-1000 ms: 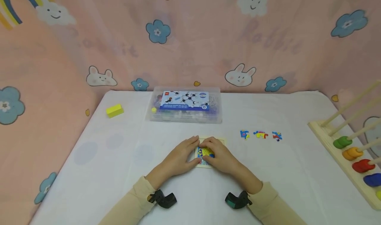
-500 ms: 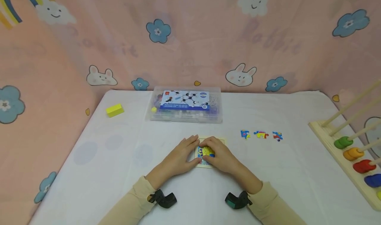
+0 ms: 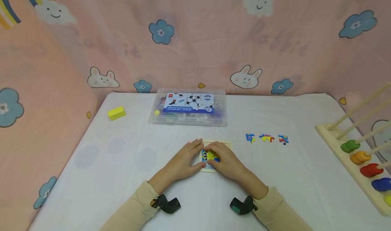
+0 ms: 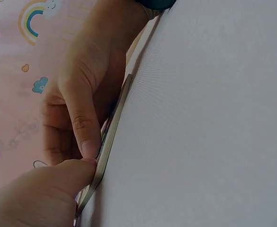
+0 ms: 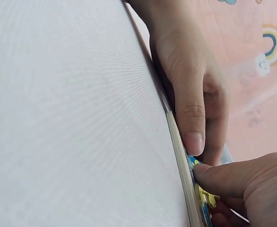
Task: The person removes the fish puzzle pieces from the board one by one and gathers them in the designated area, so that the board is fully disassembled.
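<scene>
Two hands meet over a thin wooden puzzle board on the smooth white worktop.
At the board's left side, the left hand rests with fingers straight and thumb spread apart, thumb tip on its edge; on its right, the right hand bends its fingers over the printed face, pinching a flat, glossy yellow puzzle piece between thumb and fingers, within the board's outline; right of the board lie three knobbly-edged jigsaw pieces, beyond it a clear plastic box.
</scene>
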The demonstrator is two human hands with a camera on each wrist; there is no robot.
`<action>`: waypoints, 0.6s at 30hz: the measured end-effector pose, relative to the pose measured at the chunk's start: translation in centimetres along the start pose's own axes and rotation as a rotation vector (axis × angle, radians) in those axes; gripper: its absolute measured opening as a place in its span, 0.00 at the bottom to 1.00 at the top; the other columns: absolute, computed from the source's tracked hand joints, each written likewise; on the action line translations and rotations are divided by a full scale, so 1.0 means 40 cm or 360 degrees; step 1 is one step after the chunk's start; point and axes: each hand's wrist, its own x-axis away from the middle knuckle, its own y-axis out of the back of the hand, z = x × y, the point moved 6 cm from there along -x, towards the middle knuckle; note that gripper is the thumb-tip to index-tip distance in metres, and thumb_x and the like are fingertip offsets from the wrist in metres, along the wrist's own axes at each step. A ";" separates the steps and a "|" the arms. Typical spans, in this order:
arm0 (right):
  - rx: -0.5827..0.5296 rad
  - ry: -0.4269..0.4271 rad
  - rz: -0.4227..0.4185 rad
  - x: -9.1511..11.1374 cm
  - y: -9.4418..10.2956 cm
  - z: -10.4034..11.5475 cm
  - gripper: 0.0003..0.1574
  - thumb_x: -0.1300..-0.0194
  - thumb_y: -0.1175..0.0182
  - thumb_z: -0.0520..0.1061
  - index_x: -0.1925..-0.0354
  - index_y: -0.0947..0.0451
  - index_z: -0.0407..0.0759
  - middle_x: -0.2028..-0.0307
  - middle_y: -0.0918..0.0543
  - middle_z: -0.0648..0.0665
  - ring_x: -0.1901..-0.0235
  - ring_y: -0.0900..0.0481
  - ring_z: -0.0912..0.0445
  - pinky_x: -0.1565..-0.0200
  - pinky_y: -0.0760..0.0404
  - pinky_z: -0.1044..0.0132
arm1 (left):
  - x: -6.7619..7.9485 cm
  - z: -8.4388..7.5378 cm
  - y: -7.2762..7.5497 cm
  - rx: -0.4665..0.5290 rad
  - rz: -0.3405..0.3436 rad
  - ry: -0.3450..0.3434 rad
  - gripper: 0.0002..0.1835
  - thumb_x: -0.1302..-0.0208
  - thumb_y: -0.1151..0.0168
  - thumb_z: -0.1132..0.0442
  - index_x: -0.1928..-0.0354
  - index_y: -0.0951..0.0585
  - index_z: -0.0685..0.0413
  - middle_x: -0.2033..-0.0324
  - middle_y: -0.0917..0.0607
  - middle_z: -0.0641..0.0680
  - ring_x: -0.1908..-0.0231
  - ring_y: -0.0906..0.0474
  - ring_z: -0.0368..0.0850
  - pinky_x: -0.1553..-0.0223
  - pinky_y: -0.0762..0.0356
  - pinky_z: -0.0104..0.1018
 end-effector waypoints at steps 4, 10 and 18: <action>0.0031 -0.0010 -0.0003 0.001 0.000 0.005 0.23 0.42 0.34 0.38 0.47 0.22 0.44 0.48 0.20 0.47 0.44 0.27 0.50 0.39 0.28 0.50 | 0.004 0.001 0.001 -0.0004 -0.0005 -0.0003 0.36 0.36 0.41 0.47 0.32 0.35 0.61 0.30 0.37 0.56 0.29 0.44 0.47 0.27 0.49 0.44; 0.0053 0.0041 -0.0026 0.000 0.003 0.012 0.24 0.45 0.32 0.37 0.48 0.21 0.43 0.50 0.20 0.46 0.47 0.27 0.51 0.42 0.25 0.51 | 0.005 0.003 0.000 -0.0001 0.0001 0.0011 0.36 0.36 0.41 0.47 0.32 0.35 0.60 0.30 0.37 0.55 0.29 0.45 0.46 0.27 0.49 0.43; 0.0065 0.0102 -0.0039 0.000 0.006 0.011 0.24 0.44 0.34 0.35 0.48 0.22 0.42 0.51 0.20 0.46 0.48 0.28 0.51 0.44 0.25 0.51 | 0.001 0.001 0.003 0.0027 -0.0029 -0.0004 0.36 0.37 0.40 0.47 0.33 0.34 0.60 0.30 0.36 0.55 0.30 0.43 0.48 0.27 0.48 0.43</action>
